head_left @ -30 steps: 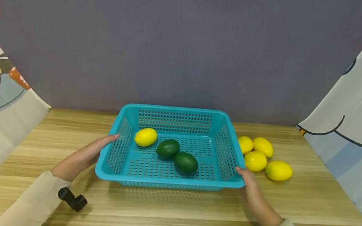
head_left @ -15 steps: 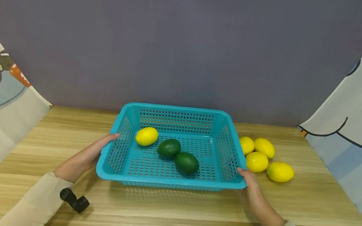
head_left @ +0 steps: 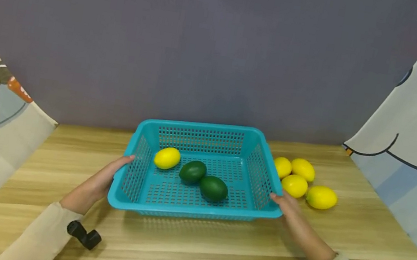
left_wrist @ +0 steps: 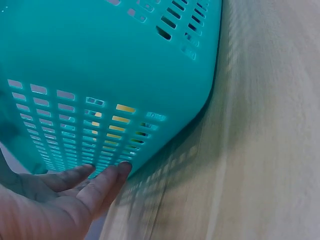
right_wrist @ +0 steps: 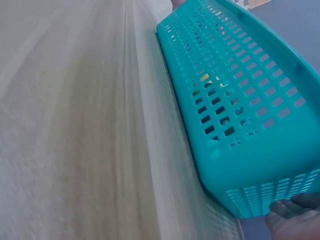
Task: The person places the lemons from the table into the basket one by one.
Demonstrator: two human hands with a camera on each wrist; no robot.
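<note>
A turquoise plastic basket [head_left: 191,213] with perforated walls stands on the wooden table. Inside it lie one yellow lemon [head_left: 167,158] at the left and two dark green oval fruits [head_left: 192,172] near the middle, close together. My left hand [head_left: 99,181] holds the basket's left side, thumb over the rim; in the left wrist view its fingers [left_wrist: 102,187] touch the outer wall. At the opposite end, my right hand [head_left: 289,206] grips the right rim with the thumb on top. Its fingers [right_wrist: 295,212] show beneath the basket's end in the right wrist view.
Several loose lemons [head_left: 294,186] lie on the wooden table [head_left: 189,254] just right of the basket, one partly hidden by its wall. A grey backdrop [head_left: 213,49] rises behind the table, and printed cloths hang at both sides.
The basket and fruits hold their places, apart from a slight shift of the head view. My right forearm has swung a little to the right, with the thumb still on the rim.
</note>
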